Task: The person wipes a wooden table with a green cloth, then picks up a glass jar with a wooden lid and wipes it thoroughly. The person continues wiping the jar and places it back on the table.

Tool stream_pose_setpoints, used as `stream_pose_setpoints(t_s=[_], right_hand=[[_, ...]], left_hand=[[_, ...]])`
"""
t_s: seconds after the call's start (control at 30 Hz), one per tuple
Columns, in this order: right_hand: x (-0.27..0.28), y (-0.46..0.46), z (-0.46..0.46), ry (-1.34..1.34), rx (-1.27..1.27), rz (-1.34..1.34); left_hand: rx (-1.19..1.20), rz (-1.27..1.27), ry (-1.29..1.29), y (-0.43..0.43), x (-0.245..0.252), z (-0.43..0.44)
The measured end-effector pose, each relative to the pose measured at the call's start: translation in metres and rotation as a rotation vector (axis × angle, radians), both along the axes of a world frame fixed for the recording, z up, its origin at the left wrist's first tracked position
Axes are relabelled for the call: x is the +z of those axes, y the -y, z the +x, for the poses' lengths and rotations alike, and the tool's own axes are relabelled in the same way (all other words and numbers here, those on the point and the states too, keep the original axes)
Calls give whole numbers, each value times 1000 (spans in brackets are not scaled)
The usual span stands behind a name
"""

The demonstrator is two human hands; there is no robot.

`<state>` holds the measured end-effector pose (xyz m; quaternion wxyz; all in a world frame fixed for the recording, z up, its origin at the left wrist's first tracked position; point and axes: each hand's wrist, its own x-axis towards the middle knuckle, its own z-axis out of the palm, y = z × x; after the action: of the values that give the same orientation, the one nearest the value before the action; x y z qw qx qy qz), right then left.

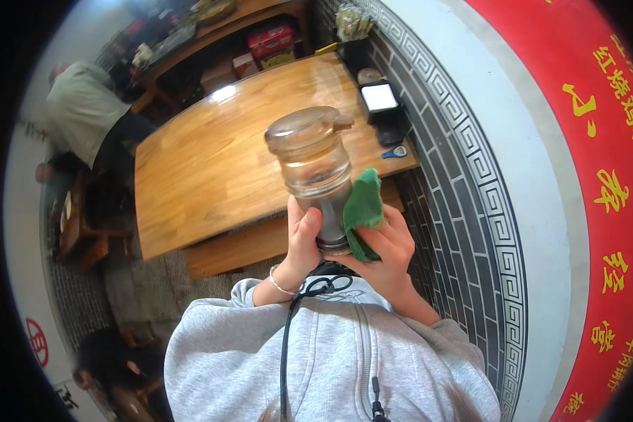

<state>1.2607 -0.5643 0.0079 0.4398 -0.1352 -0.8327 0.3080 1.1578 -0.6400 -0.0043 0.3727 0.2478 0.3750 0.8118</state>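
Between my hands is a clear dispenser bottle [322, 216] with a spouted lid [303, 126] and dark contents low inside. It is held up in front of my chest, tilted slightly to the left. My left hand [301, 237] wraps its left side, thumb against the wall. On the other side, my right hand [385, 245] presses a green cloth [365, 205] to the bottle, some fingers reaching under its base. Behind the bottle lies a wooden table [211, 174].
Along the brick-patterned wall [467, 211], the table bears a napkin holder [380, 100], a chopstick container [354, 26], a small jar [369, 76] and a blue bottle opener [394, 152]. A wooden bench [232, 253] is below the near edge. Another person [82, 108] bends at the left.
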Motion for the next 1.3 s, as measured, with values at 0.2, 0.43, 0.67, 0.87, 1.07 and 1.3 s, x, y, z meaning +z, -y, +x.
stream_pose_setpoints(t_s=[0.2, 0.43, 0.67, 0.87, 1.07, 1.3], right_hand=[[3, -48, 1, -11, -42, -214], [5, -91, -19, -240, -262, -223], [-10, -116, -49, -251, -264, 153], [-16, -140, -60, -258, -82, -24], [-13, -162, -75, -330, 107, -42], [-26, -172, -87, -172, 222, -119]], left_hand=[[-204, 32, 41, -58, 3, -28], [-312, 50, -187, -111, -1, -65], [-264, 7, -163, -132, -14, -73], [-36, -55, -215, -139, -30, -77], [50, 65, -192, -137, -32, -80], [224, 20, -266, -147, -16, -93]])
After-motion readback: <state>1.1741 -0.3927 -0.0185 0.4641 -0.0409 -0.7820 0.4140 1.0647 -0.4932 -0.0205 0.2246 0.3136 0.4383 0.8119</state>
